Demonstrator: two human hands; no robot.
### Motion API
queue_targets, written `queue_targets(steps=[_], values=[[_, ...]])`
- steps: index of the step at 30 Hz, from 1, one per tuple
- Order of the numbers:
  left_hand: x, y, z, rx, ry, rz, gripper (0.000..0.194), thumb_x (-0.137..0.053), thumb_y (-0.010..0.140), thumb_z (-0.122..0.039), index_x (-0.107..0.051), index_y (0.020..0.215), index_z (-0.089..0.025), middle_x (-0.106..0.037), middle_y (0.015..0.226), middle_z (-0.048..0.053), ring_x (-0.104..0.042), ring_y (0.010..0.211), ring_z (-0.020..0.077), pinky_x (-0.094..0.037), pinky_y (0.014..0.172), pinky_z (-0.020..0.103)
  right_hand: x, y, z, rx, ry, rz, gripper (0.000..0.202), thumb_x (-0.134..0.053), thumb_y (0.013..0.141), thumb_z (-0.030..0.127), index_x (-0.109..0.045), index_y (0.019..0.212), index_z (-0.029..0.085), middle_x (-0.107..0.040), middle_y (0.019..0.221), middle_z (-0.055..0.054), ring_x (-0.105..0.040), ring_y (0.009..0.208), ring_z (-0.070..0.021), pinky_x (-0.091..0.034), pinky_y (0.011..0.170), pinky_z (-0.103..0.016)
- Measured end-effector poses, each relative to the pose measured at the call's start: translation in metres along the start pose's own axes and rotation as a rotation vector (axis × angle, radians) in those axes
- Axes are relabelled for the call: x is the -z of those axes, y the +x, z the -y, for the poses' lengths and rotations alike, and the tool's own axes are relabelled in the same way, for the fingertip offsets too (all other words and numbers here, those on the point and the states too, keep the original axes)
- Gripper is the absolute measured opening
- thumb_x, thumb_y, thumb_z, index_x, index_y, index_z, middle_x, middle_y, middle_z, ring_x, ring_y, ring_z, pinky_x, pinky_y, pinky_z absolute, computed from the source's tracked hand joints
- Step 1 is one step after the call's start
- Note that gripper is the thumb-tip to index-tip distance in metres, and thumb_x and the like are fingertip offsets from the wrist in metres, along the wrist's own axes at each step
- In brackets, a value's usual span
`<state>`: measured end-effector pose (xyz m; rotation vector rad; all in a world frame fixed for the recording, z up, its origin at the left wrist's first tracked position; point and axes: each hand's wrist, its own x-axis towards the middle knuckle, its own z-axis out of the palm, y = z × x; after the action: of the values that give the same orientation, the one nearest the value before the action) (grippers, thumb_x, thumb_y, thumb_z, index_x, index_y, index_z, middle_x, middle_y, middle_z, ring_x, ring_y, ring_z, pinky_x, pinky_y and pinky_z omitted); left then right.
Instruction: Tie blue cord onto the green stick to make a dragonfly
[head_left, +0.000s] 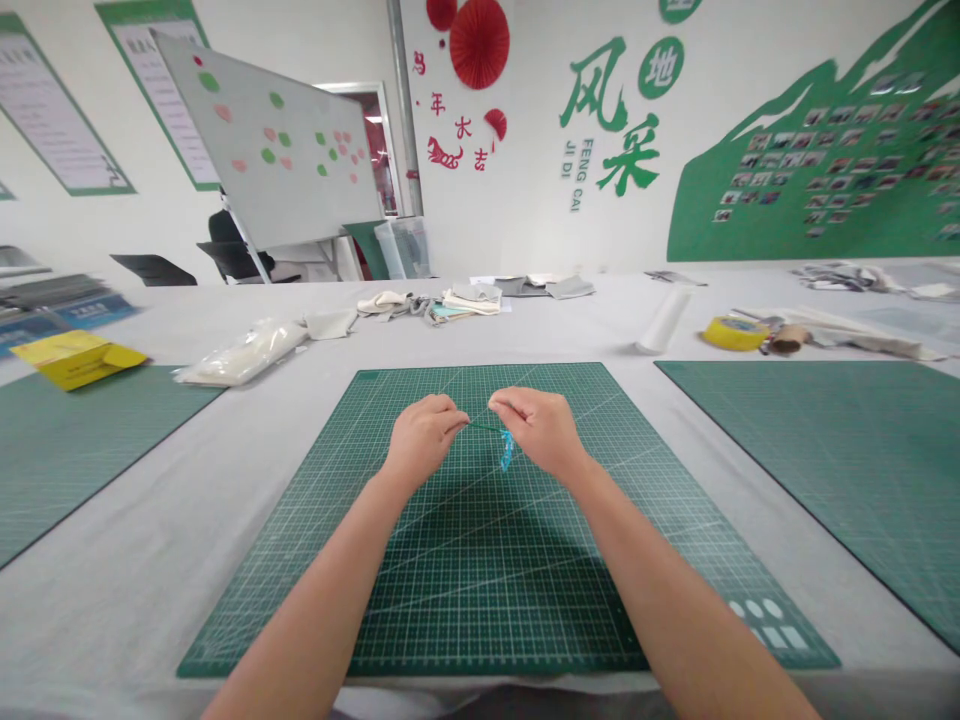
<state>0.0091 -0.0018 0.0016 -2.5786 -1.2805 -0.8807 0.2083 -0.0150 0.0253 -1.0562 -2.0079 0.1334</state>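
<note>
Above the green cutting mat (420, 620), my left hand (422, 437) pinches one end of a thin dark green stem-like strip (486, 427). The strip runs rightward to a small light blue, lacy-looking piece (507, 452), which hangs just below the fingers of my right hand (541, 425). Thumb and forefinger of my right hand are pressed together, a short gap from my left fingertips. What lies between the right fingertips is too small to make out. Both hands are raised, and their shadow falls on the mat.
More cutting mats lie to the left (97, 450) and right (847, 470). A yellow folded card (79, 358) and a clear plastic packet (244, 355) are at left. Folded cloths (472, 298) lie behind. A white roll (665, 320) and yellow tape (735, 333) stand at right.
</note>
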Motion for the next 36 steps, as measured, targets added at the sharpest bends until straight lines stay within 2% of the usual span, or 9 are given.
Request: queue_targets(steps=[7,11,14,18,22,25,28,33,36], values=[[0.007,0.004,-0.003,-0.028,-0.199,0.030,0.017,-0.054,0.086,-0.019,-0.071,0.084,-0.020,-0.065,0.084,0.003,-0.057,0.082,0.0166,-0.045,0.076,0.031,0.004,0.004,-0.014,-0.086,0.077,-0.070,0.019,-0.052,0.087,0.027,-0.069,0.080,0.021,-0.067,0.071,0.001,-0.056,0.062,-0.0126,-0.038,0.062,-0.024],[0.011,0.004,-0.009,-0.018,-0.342,0.067,0.016,-0.056,0.085,-0.015,-0.071,0.083,-0.020,-0.065,0.083,0.003,-0.059,0.082,0.0155,-0.046,0.076,0.029,0.004,0.005,-0.024,-0.196,0.194,-0.079,0.019,-0.057,0.083,0.031,-0.069,0.076,0.019,-0.057,0.057,0.002,-0.045,0.050,-0.0105,-0.033,0.053,-0.024],[0.013,0.003,-0.013,-0.001,-0.454,0.075,0.015,-0.057,0.084,-0.015,-0.071,0.082,-0.020,-0.065,0.082,0.003,-0.059,0.081,0.0146,-0.047,0.076,0.028,0.001,0.006,-0.035,-0.303,0.377,-0.040,0.019,-0.062,0.077,0.035,-0.069,0.073,0.017,-0.046,0.050,0.004,-0.036,0.048,-0.0094,-0.028,0.049,-0.024],[0.015,0.003,-0.017,0.061,-0.603,0.065,0.013,-0.060,0.083,-0.017,-0.072,0.081,-0.021,-0.065,0.083,0.002,-0.060,0.079,0.0133,-0.046,0.074,0.026,-0.011,0.006,-0.049,-0.431,0.639,0.028,0.021,-0.067,0.071,0.036,-0.067,0.072,0.015,-0.049,0.054,0.004,-0.037,0.050,-0.0087,-0.029,0.050,-0.024],[0.017,0.004,-0.016,0.147,-0.661,0.002,0.010,-0.062,0.081,-0.020,-0.072,0.080,-0.021,-0.063,0.080,0.002,-0.058,0.075,0.0127,-0.045,0.068,0.025,-0.027,0.004,-0.051,-0.536,0.731,0.076,0.023,-0.069,0.065,0.037,-0.067,0.069,0.015,-0.051,0.055,0.003,-0.040,0.051,-0.0090,-0.030,0.050,-0.024],[0.018,0.005,-0.013,0.213,-0.650,-0.093,0.008,-0.064,0.079,-0.021,-0.072,0.079,-0.020,-0.062,0.077,0.002,-0.057,0.072,0.0125,-0.043,0.064,0.025,-0.036,0.002,-0.045,-0.564,0.719,0.097,0.024,-0.070,0.063,0.037,-0.066,0.067,0.014,-0.054,0.058,0.001,-0.044,0.054,-0.0108,-0.033,0.053,-0.026],[0.017,0.005,-0.007,0.285,-0.616,-0.191,0.008,-0.063,0.079,-0.023,-0.071,0.079,-0.020,-0.062,0.077,0.001,-0.056,0.070,0.0126,-0.042,0.062,0.025,-0.042,0.000,-0.036,-0.508,0.647,0.121,0.020,-0.068,0.065,0.035,-0.066,0.065,0.015,-0.056,0.060,0.001,-0.048,0.057,-0.0122,-0.035,0.057,-0.027],[0.013,0.005,0.004,0.410,-0.499,-0.321,0.009,-0.062,0.078,-0.022,-0.071,0.079,-0.020,-0.062,0.075,0.000,-0.054,0.067,0.0119,-0.042,0.063,0.026,-0.049,-0.005,-0.019,-0.437,0.396,0.207,0.016,-0.060,0.074,0.029,-0.066,0.066,0.018,-0.046,0.048,0.005,-0.041,0.049,-0.0108,-0.030,0.053,-0.025],[0.012,0.004,0.007,0.451,-0.447,-0.339,0.010,-0.061,0.079,-0.022,-0.071,0.079,-0.020,-0.063,0.075,0.000,-0.055,0.069,0.0124,-0.043,0.066,0.026,-0.049,-0.008,-0.007,-0.294,0.238,0.228,0.016,-0.056,0.079,0.024,-0.066,0.067,0.019,-0.057,0.057,0.003,-0.051,0.057,-0.0121,-0.033,0.057,-0.024]])
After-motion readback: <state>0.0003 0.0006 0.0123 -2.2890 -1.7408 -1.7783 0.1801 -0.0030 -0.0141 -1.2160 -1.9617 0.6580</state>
